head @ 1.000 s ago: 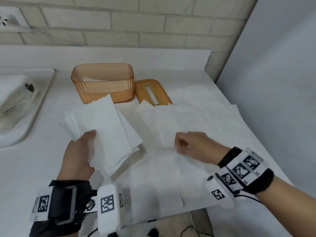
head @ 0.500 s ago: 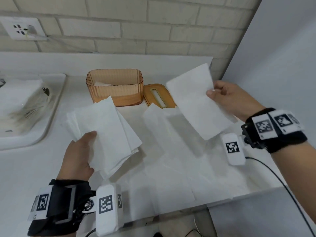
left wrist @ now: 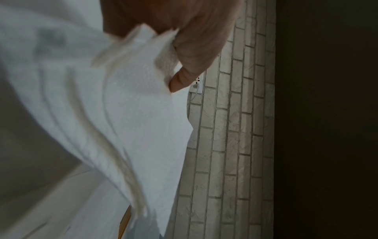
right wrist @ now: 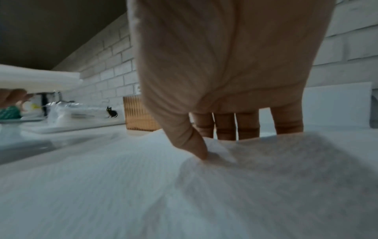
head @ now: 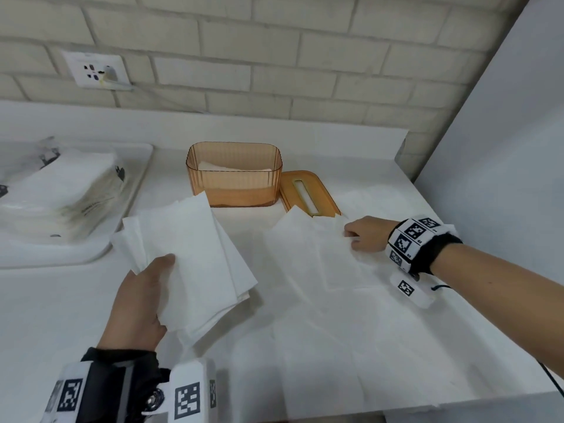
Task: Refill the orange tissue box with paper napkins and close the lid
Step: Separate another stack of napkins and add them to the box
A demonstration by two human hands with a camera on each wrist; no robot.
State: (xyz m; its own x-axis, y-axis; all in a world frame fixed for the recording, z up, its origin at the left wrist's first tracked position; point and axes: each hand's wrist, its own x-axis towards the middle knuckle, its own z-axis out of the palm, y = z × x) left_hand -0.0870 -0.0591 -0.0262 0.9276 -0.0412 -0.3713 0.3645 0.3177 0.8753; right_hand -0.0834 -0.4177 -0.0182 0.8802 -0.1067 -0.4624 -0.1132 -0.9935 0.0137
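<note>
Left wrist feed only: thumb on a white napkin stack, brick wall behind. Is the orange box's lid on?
Observer: No, the orange slotted plastic lid lies flat on the white counter, right of the open ribbed orange tissue box.
Operator: Box filled?
Observer: Barely; only some white paper low inside.
Operator: Right hand?
Observer: The right hand pinches the edge of one of the loose white napkins spread on the counter, near the lid.

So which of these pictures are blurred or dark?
Head view: sharp and evenly lit, brick lines bent by the wide lens. Left wrist view: the napkin stack is motion-blurred, the right side almost black. Right wrist view: dim, the napkin in front is smeared and out of focus.
</note>
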